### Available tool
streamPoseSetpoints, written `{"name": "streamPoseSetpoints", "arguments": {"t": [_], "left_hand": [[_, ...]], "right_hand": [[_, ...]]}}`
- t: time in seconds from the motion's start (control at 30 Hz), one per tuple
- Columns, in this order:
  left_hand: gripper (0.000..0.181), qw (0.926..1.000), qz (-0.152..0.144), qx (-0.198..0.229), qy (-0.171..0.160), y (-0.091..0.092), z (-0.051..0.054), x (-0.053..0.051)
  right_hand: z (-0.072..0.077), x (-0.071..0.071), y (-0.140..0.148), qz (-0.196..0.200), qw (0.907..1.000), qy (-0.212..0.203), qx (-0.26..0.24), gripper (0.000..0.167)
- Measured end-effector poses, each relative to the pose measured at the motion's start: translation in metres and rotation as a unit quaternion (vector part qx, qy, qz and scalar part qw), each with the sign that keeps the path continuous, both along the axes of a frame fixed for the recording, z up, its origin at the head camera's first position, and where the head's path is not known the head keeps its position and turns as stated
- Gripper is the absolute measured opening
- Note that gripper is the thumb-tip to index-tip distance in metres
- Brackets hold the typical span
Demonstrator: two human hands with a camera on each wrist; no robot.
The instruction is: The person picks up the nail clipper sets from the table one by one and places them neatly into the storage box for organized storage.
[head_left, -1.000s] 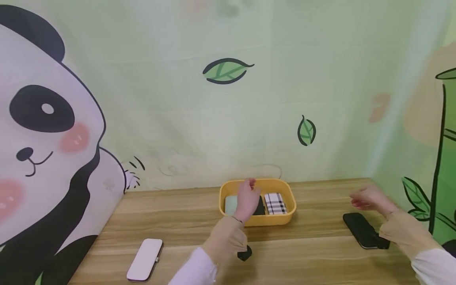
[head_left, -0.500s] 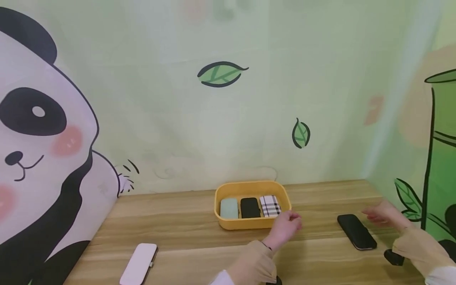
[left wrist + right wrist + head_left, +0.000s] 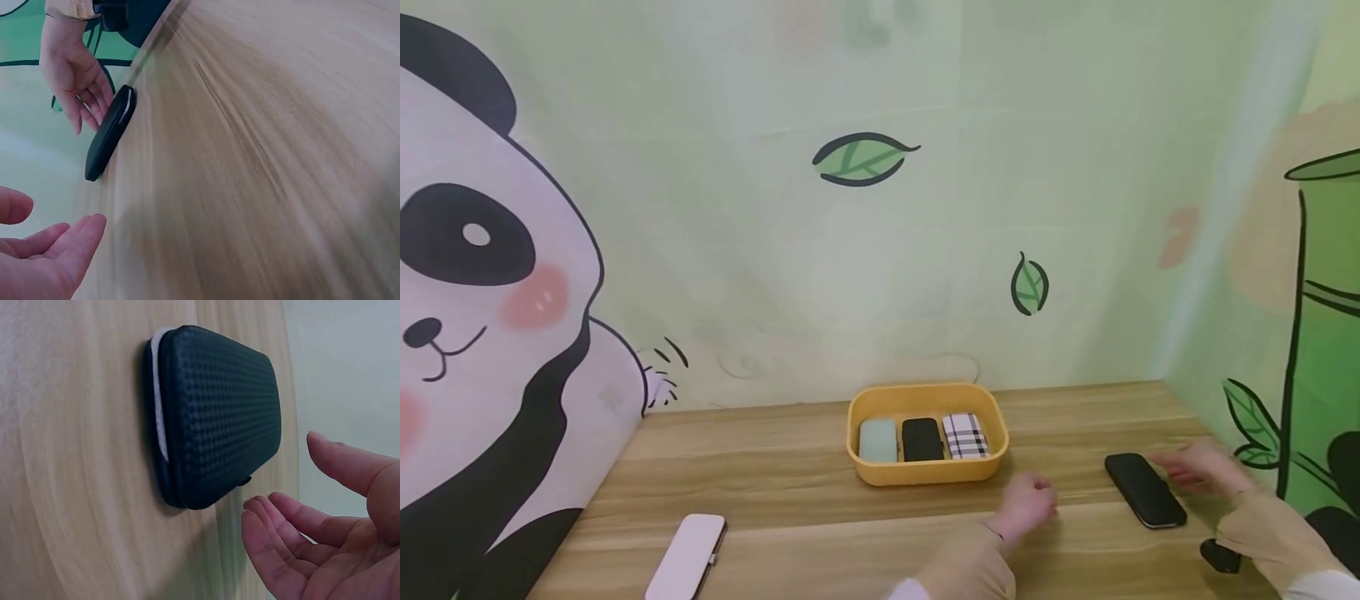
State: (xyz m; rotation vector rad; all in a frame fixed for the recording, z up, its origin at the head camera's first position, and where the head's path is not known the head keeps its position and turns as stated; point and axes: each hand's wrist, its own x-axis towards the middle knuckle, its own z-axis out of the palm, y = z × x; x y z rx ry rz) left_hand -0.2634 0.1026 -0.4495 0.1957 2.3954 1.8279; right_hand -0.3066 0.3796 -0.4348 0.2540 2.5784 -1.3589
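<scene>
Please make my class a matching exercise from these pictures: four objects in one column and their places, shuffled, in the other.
Sides as in the head view.

1. Larger black case
2. Plaid item
3. Pale green item
4. Pale-topped case

A. Left end of the row in the yellow tray
B. On the table, left of the tray
C. Beside the right hand
D. Right end of the row

Pairs: 1-C; 2-D; 3-A; 4-B

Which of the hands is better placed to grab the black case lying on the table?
Right, most likely: the right hand is right beside the black case, fingers relaxed and empty. The left hand is farther off, nearer the yellow tray.
</scene>
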Motion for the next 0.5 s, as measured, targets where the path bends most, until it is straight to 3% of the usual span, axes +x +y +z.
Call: {"name": "streamPoseSetpoints", "arguments": {"t": [0.23, 0.4, 0.5], "left_hand": [[0.014, 0.9986, 0.025, 0.034, -0.033, 0.009, -0.007, 0.001], [0.015, 0.9986, 0.027, 0.033, -0.031, 0.012, -0.009, -0.002], [0.015, 0.9983, 0.032, 0.036, -0.033, 0.014, -0.010, -0.003]], "right_hand": [[-0.008, -0.004, -0.006, -0.003, 0.9998, -0.018, -0.010, 0.067], [-0.009, -0.004, -0.016, -0.007, 0.9999, 0.008, -0.013, 0.032], [-0.007, -0.004, -0.022, 0.001, 0.9994, 0.031, 0.017, 0.027]]}}
